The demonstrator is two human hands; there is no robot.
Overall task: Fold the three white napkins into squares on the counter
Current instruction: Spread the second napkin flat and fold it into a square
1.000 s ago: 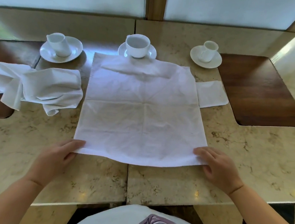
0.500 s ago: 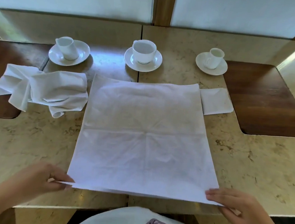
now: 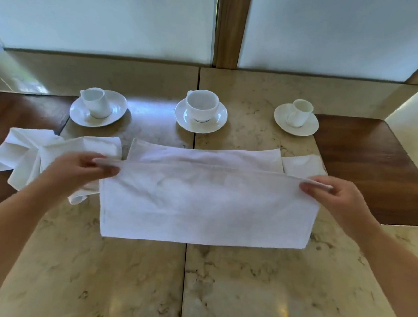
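Left hand point(image 3: 77, 170) and right hand point(image 3: 335, 195) each pinch a raised corner of the white napkin point(image 3: 206, 208), half-folded on the marble surface point(image 3: 243, 286).

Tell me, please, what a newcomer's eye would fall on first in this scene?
Most striking is the large white napkin at the centre of the marble counter, its near edge lifted by the left hand and right hand. Beyond it stand three cups on saucers in a row; a crumpled napkin lies at left.

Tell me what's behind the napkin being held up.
Behind the held napkin lies its own far half, flat on the counter; a folded napkin's corner peeks out right. The rest is covered.
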